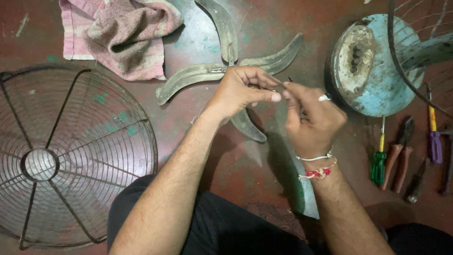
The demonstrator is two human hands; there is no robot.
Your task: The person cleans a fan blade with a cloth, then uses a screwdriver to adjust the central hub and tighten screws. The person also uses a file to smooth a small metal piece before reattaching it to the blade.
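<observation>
Landmark = metal fan blade assy (pixel 226 71), curved grey blades lying flat on the dark red floor (pixel 222 156).

Wire fan guard (pixel 66 156), round, lies well left of the blades & lower. Blue-grey fan motor housing (pixel 373 71), round, well right of them, w/ part of a second wire guard over it. Pink cloth (pixel 122 33) bunched just up-left of the blades.

Tools lie right of & below the blades, past the housing: red-handled pliers (pixel 398 158), green-handled screwdriver (pixel 379 160), purple-handled screwdriver (pixel 434 137).

Left hand (pixel 243 89) & right hand (pixel 314 118) meet just above the blades' lower part. Both grips closed, fingertips pinched on a small thin dark part (pixel 282 84) between them; too small to tell what it is.
</observation>
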